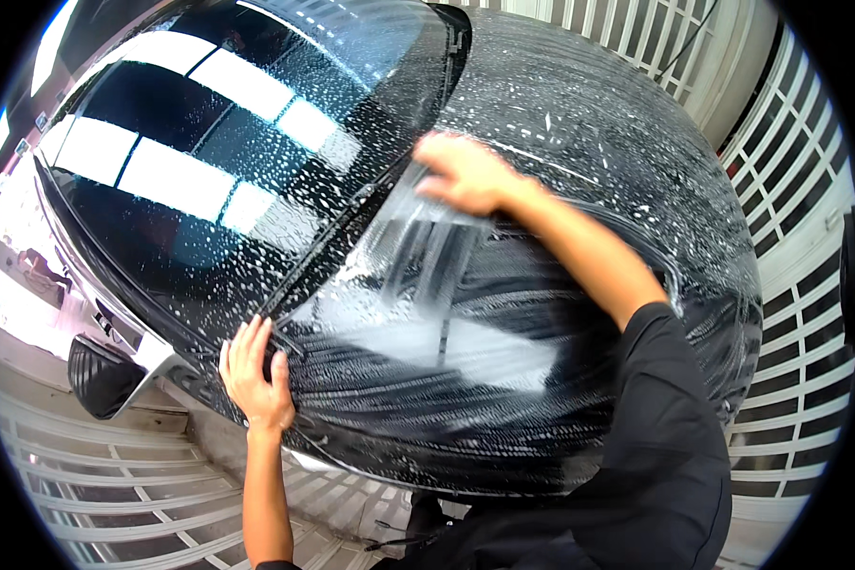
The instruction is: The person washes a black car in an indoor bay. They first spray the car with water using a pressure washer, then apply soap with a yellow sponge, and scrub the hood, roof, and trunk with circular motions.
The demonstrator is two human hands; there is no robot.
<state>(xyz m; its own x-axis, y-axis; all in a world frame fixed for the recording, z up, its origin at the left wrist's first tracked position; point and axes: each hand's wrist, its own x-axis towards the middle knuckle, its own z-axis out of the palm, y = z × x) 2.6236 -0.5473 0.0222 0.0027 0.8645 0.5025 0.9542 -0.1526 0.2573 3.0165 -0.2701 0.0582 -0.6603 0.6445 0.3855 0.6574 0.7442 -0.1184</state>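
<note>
A dark car hood (437,399), wet and streaked with white suds, spreads out in front of me. My left hand (257,378) rests on its near left corner by the windshield base, fingers stretched out and holding nothing. Farther up the hood, close to the windshield's lower edge, is my right hand (467,178). Motion smears its fingers, and I cannot make out whether anything lies under the palm. Below it, smooth wiped bands run through the suds. The windshield (247,180) is covered in droplets and reflects bright ceiling lights.
A dark wiper (328,237) lies along the windshield base. The side mirror (107,376) sticks out at the left. White slatted grating (114,475) covers the floor around the car. A person (43,269) is at the far left. A thin cable (689,43) hangs at the upper right.
</note>
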